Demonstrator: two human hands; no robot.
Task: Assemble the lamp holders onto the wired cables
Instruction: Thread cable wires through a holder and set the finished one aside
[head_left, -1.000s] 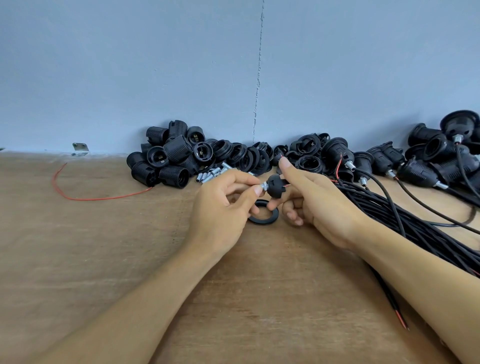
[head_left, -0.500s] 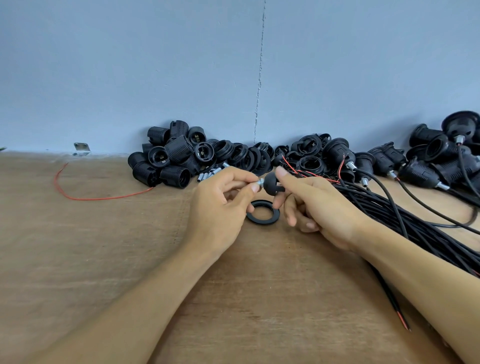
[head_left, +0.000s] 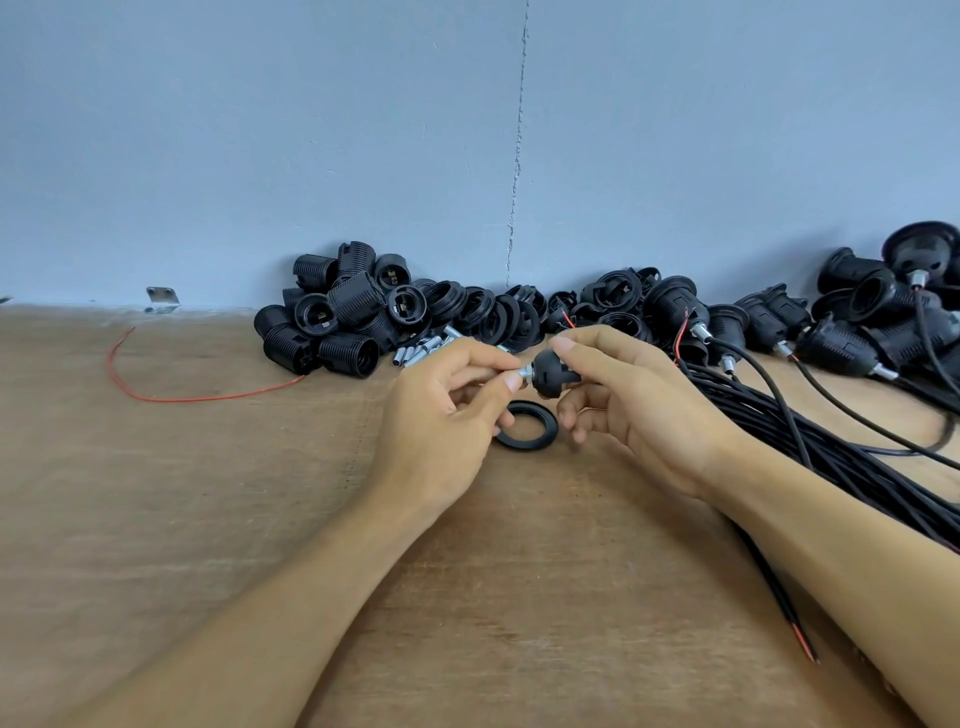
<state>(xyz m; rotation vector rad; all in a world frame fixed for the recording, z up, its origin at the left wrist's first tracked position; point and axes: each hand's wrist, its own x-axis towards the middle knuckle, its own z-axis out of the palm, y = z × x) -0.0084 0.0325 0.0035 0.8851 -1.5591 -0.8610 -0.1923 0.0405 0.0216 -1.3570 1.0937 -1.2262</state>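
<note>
My right hand (head_left: 631, 402) grips a black lamp holder cap (head_left: 553, 375) above the wooden table (head_left: 218, 519). A small silver threaded tube (head_left: 524, 372) sticks out of the cap's left end, and my left hand (head_left: 447, 415) pinches it between thumb and forefinger. Thin red wire ends (head_left: 569, 319) poke up behind my right fingers. A black ring (head_left: 527, 432) lies flat on the table just under both hands. The bundle of black cables (head_left: 831, 447) runs from my right hand toward the right edge.
A heap of black threaded lamp holder bodies (head_left: 332, 325) and rings (head_left: 498, 312) lies along the blue wall. Several silver tubes (head_left: 421, 356) lie beside them. Holders fitted on cables (head_left: 883, 322) pile at the right. A loose red wire (head_left: 156, 392) curves at the left.
The cap has turned in my right hand and sits slightly lower and closer to me, its silver tube plainer to see. My left fingers keep pinching the tube.
</note>
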